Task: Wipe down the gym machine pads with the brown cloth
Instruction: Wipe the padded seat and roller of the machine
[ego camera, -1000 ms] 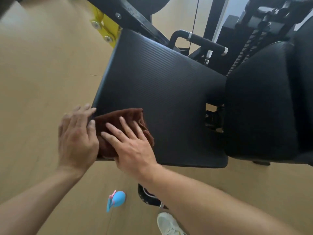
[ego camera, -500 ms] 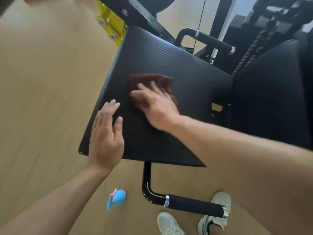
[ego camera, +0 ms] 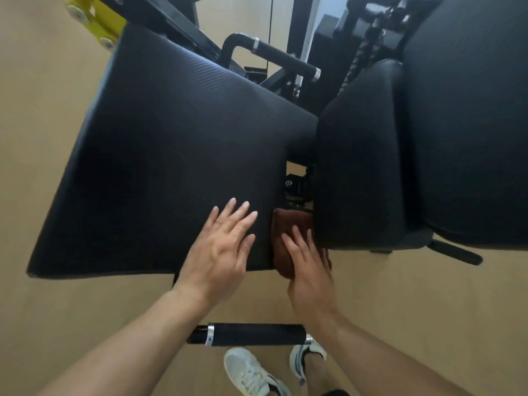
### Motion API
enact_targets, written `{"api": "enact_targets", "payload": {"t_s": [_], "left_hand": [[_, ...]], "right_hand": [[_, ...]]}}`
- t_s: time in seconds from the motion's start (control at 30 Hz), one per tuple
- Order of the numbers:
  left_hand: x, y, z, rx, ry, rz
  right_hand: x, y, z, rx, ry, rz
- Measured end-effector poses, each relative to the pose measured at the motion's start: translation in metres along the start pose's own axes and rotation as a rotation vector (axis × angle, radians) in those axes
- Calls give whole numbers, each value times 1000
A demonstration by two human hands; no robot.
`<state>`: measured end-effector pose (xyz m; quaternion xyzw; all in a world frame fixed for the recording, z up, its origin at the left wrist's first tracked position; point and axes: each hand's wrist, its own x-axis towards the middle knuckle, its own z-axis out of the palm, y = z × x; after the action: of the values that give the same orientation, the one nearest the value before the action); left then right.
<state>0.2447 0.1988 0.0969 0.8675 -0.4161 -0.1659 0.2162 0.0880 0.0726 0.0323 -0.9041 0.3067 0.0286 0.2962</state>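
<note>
From my remote seat at the head camera, I look down on 2 bare hands at work on a black gym machine. The right hand [ego camera: 311, 277] lies flat, fingers straight and close together, its grip fully open and pressing down on the brown cloth [ego camera: 288, 238] rather than closing around it. The cloth sits folded at the near right corner of the large ribbed seat pad [ego camera: 171, 155], at about 4 o'clock on that pad, draped over its near edge and tucked just beside the smooth back pad [ego camera: 360, 167] at 3 o'clock. The left hand [ego camera: 221, 250] rests palm down on the ribbed pad just left of the cloth, fingers spread wide, grip open and holding nothing; I cannot tell whether it touches the cloth's edge. At 6 o'clock, below both wrists, a black foam-covered handle bar [ego camera: 254, 334] with silver end rings runs crosswise above the tan floor [ego camera: 43, 138]. 2 white sneakers [ego camera: 248, 372] stand just behind the bar. At 12 o'clock a second padded handle [ego camera: 283, 57] angles off the frame, and a yellow bracket [ego camera: 94, 15] with bolts shows at 11 o'clock.
</note>
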Motion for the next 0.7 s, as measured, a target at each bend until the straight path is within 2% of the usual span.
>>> {"api": "enact_targets", "payload": {"t_s": [0.1, 0.17, 0.27, 0.33, 0.47, 0.7], "left_hand": [[1, 3, 14, 159, -52, -9], [0, -1, 14, 134, -8, -53], [-1, -1, 3, -121, 112, -158], [-1, 1, -4, -209, 148, -222], [-3, 1, -12, -156, 10, -240], [-6, -7, -6, 12, -68, -184]], "right_hand": [[-1, -15, 8, 121, 68, 127], [3, -35, 12, 194, 97, 161], [21, -64, 12, 195, 76, 23], [41, -68, 7, 190, 40, -24], [59, -42, -4, 188, -31, -36], [19, -35, 8, 301, 136, 319]]}}
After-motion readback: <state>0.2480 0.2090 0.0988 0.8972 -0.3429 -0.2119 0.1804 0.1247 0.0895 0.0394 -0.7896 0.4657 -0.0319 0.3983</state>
